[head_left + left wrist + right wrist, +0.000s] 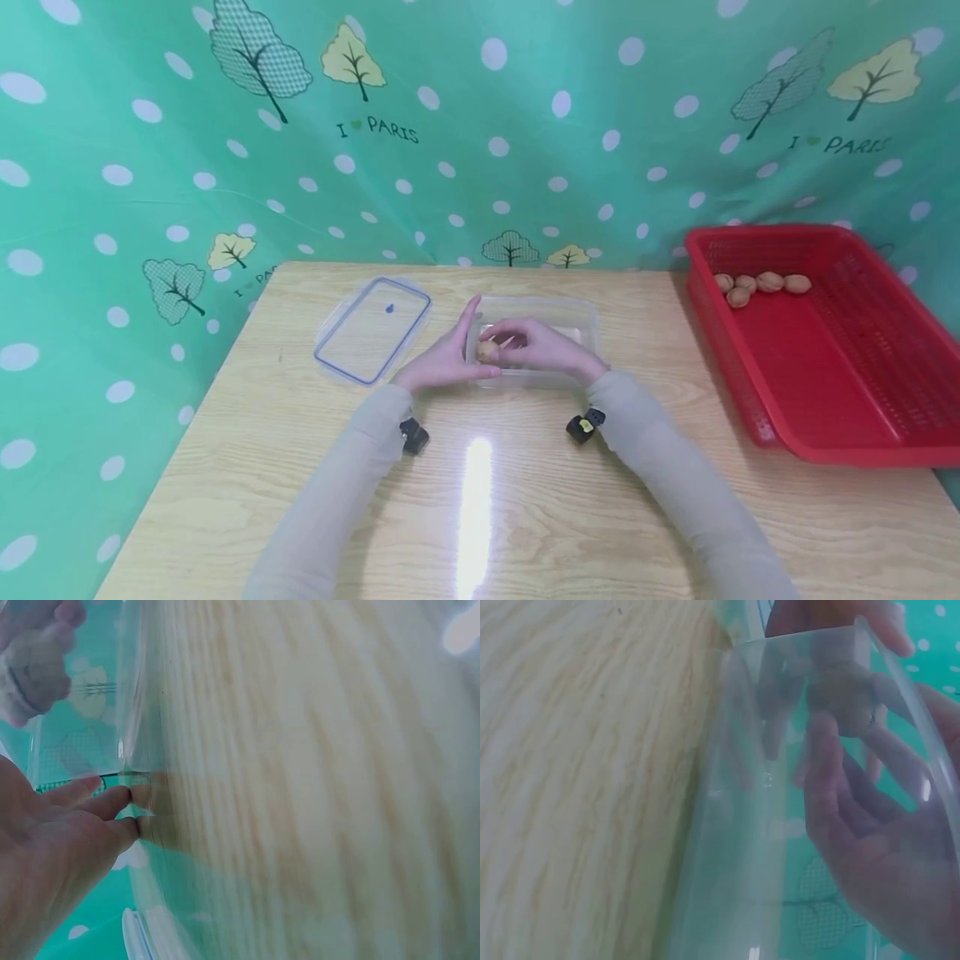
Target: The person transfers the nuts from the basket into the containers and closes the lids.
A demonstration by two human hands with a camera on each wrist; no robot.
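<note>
Judged partway: 1 walnut inside clear container, pinched by right hand. Left hand, fingers extended, touches container's end. Lid off, left of left hand. 5 other walnuts visible in red basket, right of right hand. Wooden table beneath hands; green cloth beyond.

Green backdrop behind wooden table

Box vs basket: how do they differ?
Colour: the box is clear, the basket red.
Size: the box is smaller than the basket.
Contents: the basket holds several loose walnuts; in the box, the right hand pinches one walnut.
Shared: both are rectangular, open-topped and on the table.
</note>
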